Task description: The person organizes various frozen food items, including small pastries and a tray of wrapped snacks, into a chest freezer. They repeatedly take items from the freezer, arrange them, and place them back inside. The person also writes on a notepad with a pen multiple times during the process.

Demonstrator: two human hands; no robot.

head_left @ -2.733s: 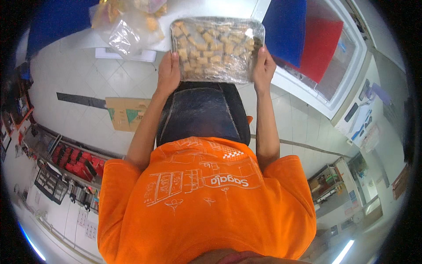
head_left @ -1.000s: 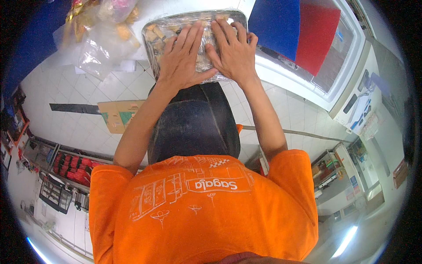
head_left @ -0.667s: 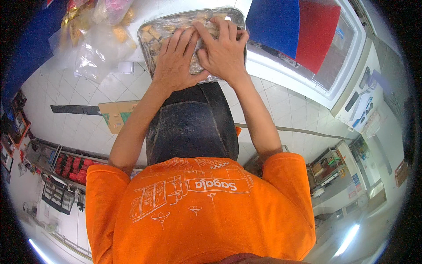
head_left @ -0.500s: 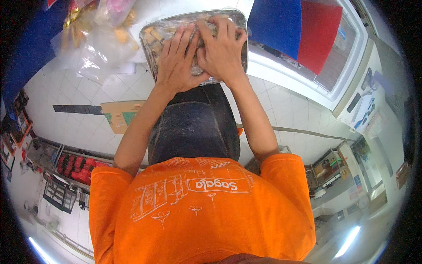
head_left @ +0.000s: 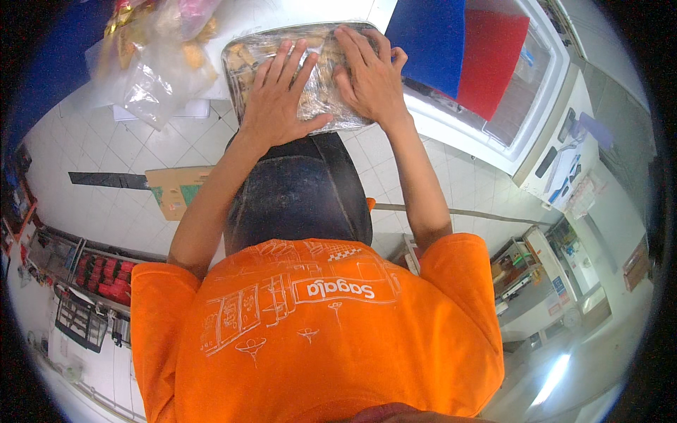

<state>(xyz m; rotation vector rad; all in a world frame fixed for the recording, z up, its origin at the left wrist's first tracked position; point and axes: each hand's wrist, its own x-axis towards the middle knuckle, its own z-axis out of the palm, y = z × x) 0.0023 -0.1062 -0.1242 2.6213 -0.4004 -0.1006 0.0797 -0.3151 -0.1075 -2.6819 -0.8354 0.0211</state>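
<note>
Film (head_left: pixel 321 100), clear and wrinkled, covered a rectangular tray (head_left: pixel 228 74) of light-brown pieces (head_left: pixel 243 54) before a person in an orange shirt (head_left: pixel 303 359). The left hand (head_left: pixel 272 109) lay palm down and open on the film, fingers spread, left of the tray's middle; the right hand (head_left: pixel 376 88), also open, its fingers slightly bent, lay nearer the tray's right side. The tray sat at the edge of a white table (head_left: pixel 310 10), though from where I stood I could not tell what bore its near side. Clear plastic bags (head_left: pixel 149 81) with yellowish contents lay just left of the tray; to its right, a blue panel (head_left: pixel 427 42) and a red panel (head_left: pixel 492 60) lay over a white-framed case (head_left: pixel 486 146).
</note>
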